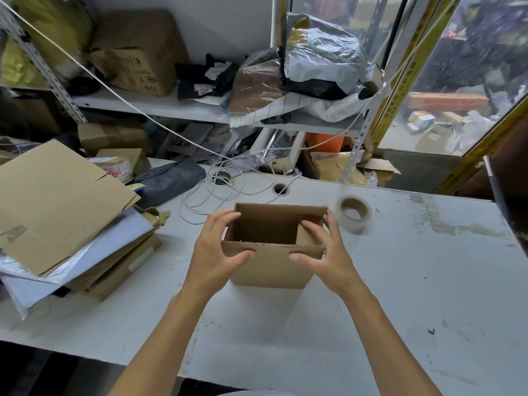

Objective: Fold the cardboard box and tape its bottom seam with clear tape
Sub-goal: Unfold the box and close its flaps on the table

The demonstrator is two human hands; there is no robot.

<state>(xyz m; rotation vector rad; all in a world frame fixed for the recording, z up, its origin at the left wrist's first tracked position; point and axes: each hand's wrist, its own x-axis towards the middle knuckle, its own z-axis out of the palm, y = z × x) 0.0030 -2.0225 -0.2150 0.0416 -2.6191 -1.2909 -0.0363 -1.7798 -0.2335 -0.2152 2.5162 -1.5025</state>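
Box (271, 267) stands upright on table (400, 281), open end up. Left hand (217, 247) grips box's left wall, thumb on near face. Right hand (323, 247) grips right wall, fingers over the rim. Tape roll (354, 214) lies right of box, apart. Flat cardboard stack (57, 201) left of box.
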